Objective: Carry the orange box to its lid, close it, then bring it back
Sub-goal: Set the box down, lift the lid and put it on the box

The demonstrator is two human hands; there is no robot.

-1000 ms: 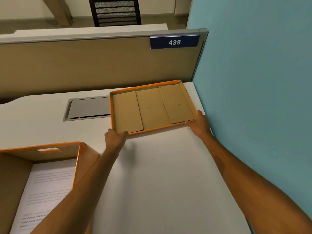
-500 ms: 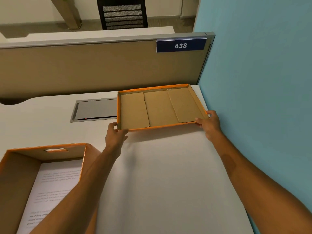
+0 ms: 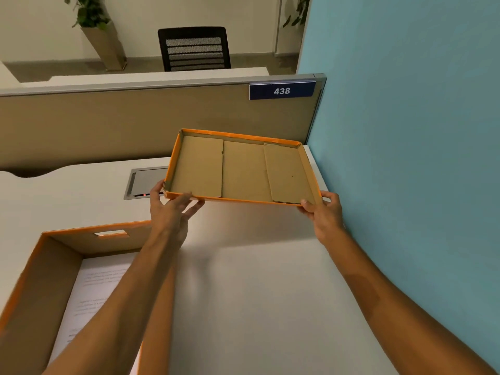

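Both hands, left [image 3: 169, 209] and right [image 3: 323, 213], pinch my lid [image 3: 240, 169], apparently lifted; box [image 3: 67, 266] near left stays unclosed, return pending.

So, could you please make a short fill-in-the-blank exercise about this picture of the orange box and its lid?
1. Both hands hold the orange lid with its ___ side facing up.
2. The sign on the partition reads ___.
3. The open orange box has ___ lying inside.
4. The left hand and right hand grip the lid's ___ edge.

Missing words: inner; 438; paper; near
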